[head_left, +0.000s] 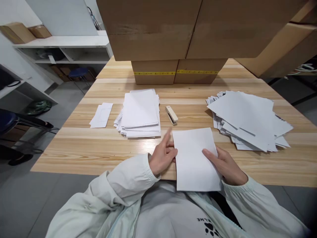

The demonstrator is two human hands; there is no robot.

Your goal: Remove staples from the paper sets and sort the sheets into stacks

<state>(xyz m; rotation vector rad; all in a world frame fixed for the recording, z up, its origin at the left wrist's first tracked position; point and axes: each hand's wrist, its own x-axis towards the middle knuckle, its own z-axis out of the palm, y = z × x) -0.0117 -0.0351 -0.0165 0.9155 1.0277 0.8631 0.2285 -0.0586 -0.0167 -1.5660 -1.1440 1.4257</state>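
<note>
Table: the wooden table [99,145] ran wide across the view, everything laid out on it.
Boxes: big cardboard boxes [153,29] towered at the far side.
Messy pile: over on the right, fanned-out papers [242,112] lay with corners everywhere.
Neat stack: left of centre, a squarer stack [140,109] sat.
White paper: front and centre, the white paper [194,165] was up in both hands, its near end past the table's edge.
Right hand: in from the right, the right hand [226,165] pinched the side, thumb flat on top, fingers tucked beneath.
Left hand: and the left hand [162,157] gripped the opposite edge, thumb against it, index finger stretched forward.
Slips: far left, small slips [101,115] overlapped.
Stapler: smallest, the cream stapler [171,115] lay just beyond that index finger.
</note>
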